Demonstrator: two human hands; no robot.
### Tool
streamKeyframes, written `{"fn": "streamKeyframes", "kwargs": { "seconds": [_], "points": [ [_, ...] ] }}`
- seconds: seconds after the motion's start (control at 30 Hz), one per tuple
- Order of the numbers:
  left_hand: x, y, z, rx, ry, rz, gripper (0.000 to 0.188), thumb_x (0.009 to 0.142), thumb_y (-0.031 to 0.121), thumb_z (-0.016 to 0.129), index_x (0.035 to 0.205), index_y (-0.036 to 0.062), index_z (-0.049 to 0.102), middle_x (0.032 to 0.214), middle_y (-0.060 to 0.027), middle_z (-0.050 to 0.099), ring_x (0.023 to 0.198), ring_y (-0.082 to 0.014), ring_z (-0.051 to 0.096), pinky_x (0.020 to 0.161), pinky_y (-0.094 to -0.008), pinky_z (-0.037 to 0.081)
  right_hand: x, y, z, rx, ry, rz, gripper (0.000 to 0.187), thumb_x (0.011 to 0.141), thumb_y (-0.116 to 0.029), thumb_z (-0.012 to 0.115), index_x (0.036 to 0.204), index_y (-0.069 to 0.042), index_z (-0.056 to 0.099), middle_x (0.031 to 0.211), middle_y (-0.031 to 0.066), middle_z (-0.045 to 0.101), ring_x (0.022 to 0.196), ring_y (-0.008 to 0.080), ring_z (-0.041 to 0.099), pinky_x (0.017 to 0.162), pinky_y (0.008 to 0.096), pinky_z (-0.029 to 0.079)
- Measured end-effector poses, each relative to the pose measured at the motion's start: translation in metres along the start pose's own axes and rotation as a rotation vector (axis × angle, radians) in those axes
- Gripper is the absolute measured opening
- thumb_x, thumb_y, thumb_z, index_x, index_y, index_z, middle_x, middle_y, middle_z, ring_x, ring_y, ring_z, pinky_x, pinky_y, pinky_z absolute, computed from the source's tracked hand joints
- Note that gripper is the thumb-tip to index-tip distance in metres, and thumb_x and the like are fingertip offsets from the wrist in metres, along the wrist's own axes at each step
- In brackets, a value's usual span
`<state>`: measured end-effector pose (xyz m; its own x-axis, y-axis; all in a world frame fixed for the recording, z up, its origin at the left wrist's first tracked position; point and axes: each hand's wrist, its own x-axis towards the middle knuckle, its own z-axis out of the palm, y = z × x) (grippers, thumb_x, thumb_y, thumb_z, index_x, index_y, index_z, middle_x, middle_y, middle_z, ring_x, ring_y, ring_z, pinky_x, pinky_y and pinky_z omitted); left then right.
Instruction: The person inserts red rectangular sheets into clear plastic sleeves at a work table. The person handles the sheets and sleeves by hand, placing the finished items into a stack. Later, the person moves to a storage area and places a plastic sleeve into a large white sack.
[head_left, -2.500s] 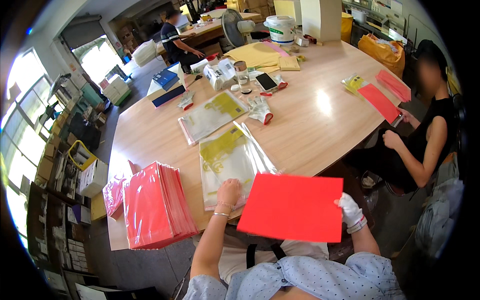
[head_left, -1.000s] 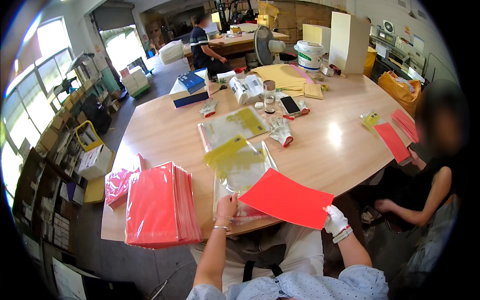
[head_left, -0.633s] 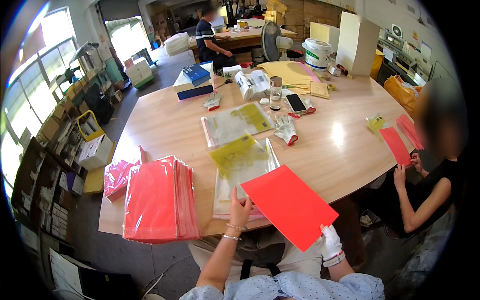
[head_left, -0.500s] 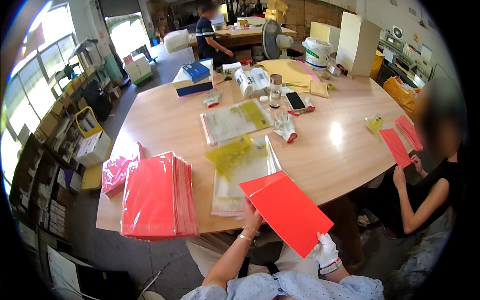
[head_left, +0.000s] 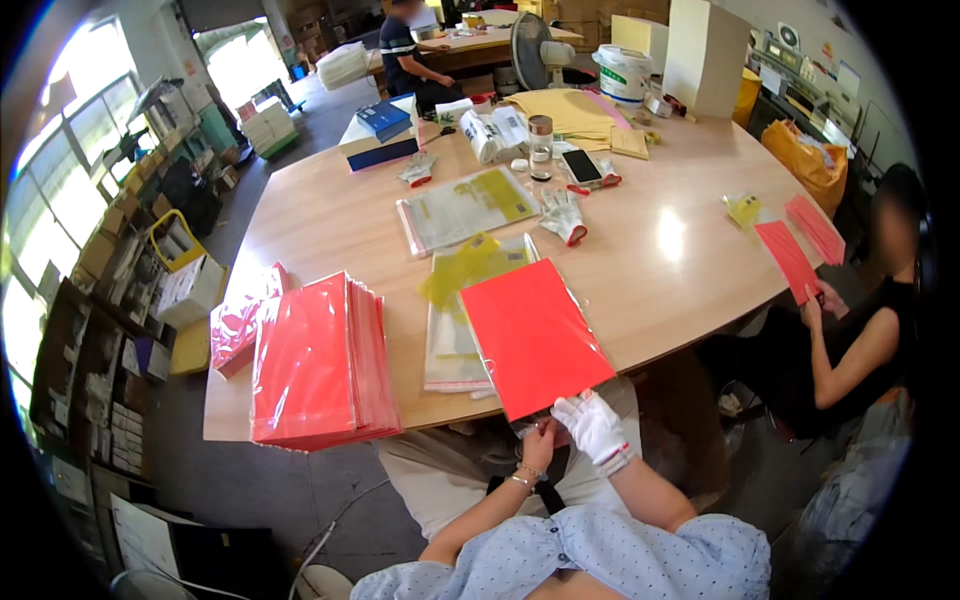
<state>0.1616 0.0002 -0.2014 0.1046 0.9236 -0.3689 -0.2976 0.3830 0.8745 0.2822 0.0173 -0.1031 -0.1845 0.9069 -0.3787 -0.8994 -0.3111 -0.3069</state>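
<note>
In front of me a red sheet in a clear plastic sleeve (head_left: 535,335) lies tilted over the table's near edge. My bare left hand (head_left: 538,446) is closed at the sleeve's near end, pinching what looks like its clear flap. Beside it, my right hand (head_left: 594,428) in a white glove has its fingers closed on the sleeve's near right edge. Partly under the sleeve lie loose clear sleeves (head_left: 452,350) with a yellow printed one (head_left: 457,275) on top. To the left stands a thick stack of red sleeved sheets (head_left: 305,360).
Behind lie another pile of clear sleeves (head_left: 465,210), work gloves (head_left: 563,216), a phone (head_left: 581,168) and a glass bottle (head_left: 540,148). A pink wrapped pack (head_left: 240,325) sits at the far left edge. On the right a seated co-worker (head_left: 850,345) handles red sheets (head_left: 785,258).
The red sheet has swung more upright and away from me, onto the clear sleeves. My left hand has moved from its left edge to its near end; my right hand has come inward.
</note>
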Motion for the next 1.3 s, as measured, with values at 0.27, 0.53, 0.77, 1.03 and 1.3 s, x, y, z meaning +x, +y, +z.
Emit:
{"fn": "streamKeyframes", "kwargs": {
  "seconds": [0.27, 0.53, 0.77, 1.03, 1.3],
  "points": [
    [-0.025, 0.053, -0.054, -0.135, 0.054, -0.066, 0.034, 0.086, 0.025, 0.051, 0.115, 0.0063, 0.054, 0.112, -0.0037, 0.058, 0.104, -0.0156, 0.053, 0.083, -0.031, 0.04, -0.012, -0.003, 0.009, -1.586, -0.205, -0.221, 0.012, 0.084, -0.014, 0.054, 0.087, -0.003, 0.056, 0.084, 0.0074, 0.058, 0.07, 0.0237, 0.059, 0.06, 0.0343, 0.047],
    [-0.03, 0.039, -0.048, -0.303, 0.285, -0.032, 0.03, 0.088, 0.024, 0.037, 0.087, 0.0025, 0.058, 0.086, -0.0061, 0.061, 0.08, -0.0171, 0.06, 0.07, -0.0313, 0.049, 0.007, 0.054, 0.04, -2.131, -0.622, -0.768, 0.009, 0.069, -0.017, 0.059, 0.069, -0.009, 0.056, 0.078, 0.0082, 0.053, 0.069, 0.0259, 0.057, 0.058, 0.0353, 0.05],
    [-0.048, 0.061, -0.071, -0.114, 0.041, -0.002, 0.045, 0.089, 0.031, 0.031, 0.098, -0.0033, 0.059, 0.095, -0.0147, 0.064, 0.089, -0.0279, 0.063, 0.078, -0.0332, 0.048, -0.037, -0.245, -0.141, 0.309, -0.239, -0.882, 0.003, 0.083, -0.009, 0.049, 0.083, -0.006, 0.05, 0.078, 0.0061, 0.054, 0.073, 0.0181, 0.054, 0.071, 0.0281, 0.047],
    [-0.058, 0.066, -0.102, 1.281, 0.432, 0.805, 0.045, 0.069, 0.008, 0.07, 0.111, 0.0022, 0.054, 0.122, -0.0195, 0.038, 0.106, -0.0317, 0.044, 0.089, -0.0406, 0.036, -0.036, -0.119, -0.099, -1.894, 0.184, -0.669, 0.032, 0.077, -0.01, 0.059, 0.108, -0.007, 0.054, 0.093, 0.0126, 0.056, 0.085, 0.0316, 0.055, 0.072, 0.0372, 0.046],
    [-0.038, 0.12, -0.086, 1.27, 0.038, 0.877, 0.015, 0.075, 0.015, 0.069, 0.075, 0.0026, 0.06, 0.074, -0.0124, 0.059, 0.069, -0.0251, 0.059, 0.061, -0.033, 0.046, 0.007, -0.111, -0.007, -1.814, -0.514, -0.727, 0.009, 0.079, -0.016, 0.056, 0.078, -0.007, 0.059, 0.071, 0.0089, 0.06, 0.07, 0.0274, 0.06, 0.06, 0.0371, 0.047]
  ]
}}
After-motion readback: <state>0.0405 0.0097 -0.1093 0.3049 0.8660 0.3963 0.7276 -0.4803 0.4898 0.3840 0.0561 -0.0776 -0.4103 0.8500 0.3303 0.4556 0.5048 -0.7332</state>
